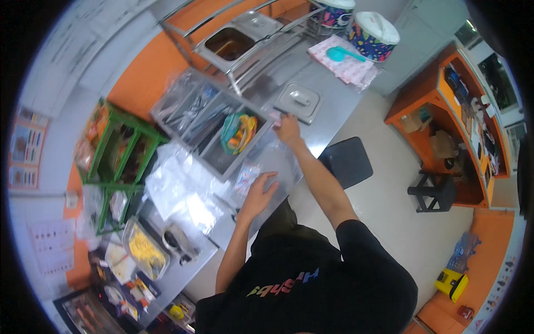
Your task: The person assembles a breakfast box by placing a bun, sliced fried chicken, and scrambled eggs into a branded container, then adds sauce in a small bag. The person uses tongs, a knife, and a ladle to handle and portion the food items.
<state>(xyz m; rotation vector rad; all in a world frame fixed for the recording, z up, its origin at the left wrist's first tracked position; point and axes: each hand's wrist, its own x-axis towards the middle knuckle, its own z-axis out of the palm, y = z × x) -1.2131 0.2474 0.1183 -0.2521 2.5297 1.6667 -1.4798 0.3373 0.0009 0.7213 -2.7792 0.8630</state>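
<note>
In the head view, the right hand point(287, 131) is at a pale pink packet point(275, 116) on the tabletop point(332, 92), beside a steel pan lid point(299, 102); whether its grip is closed, I cannot tell. The left hand point(258, 197) is open. Picking seems underway; next calls for a secure pinch.

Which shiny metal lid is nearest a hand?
The lid on the counter, beside the right hand; the other lid sits farther, beside an open pan.
</note>
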